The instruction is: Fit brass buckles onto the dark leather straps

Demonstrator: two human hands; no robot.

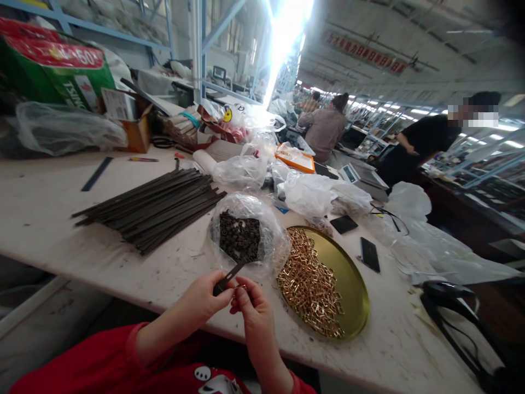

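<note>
My left hand (202,298) is closed on a short dark strap (232,275), whose free end sticks out toward the clear plastic bag. Right beside it, my right hand (255,311) pinches a small gold-coloured buckle (241,288), mostly covered by the fingertips. Both hands meet over the table's front edge. Just beyond them, the clear plastic bag (273,241) stands with its mouth wide, holding many small dark pieces (240,236). To the right of my right hand lies a round gold tray (353,293) with a heap of gold buckles (309,287).
A stack of long dark strips (151,205) lies at the left on the white table (49,213). Two black phones (369,254) sit beyond the tray. White plastic bags (307,191) crowd the back. Co-workers (326,128) are farther off; a black object with a cord (455,323) stands right.
</note>
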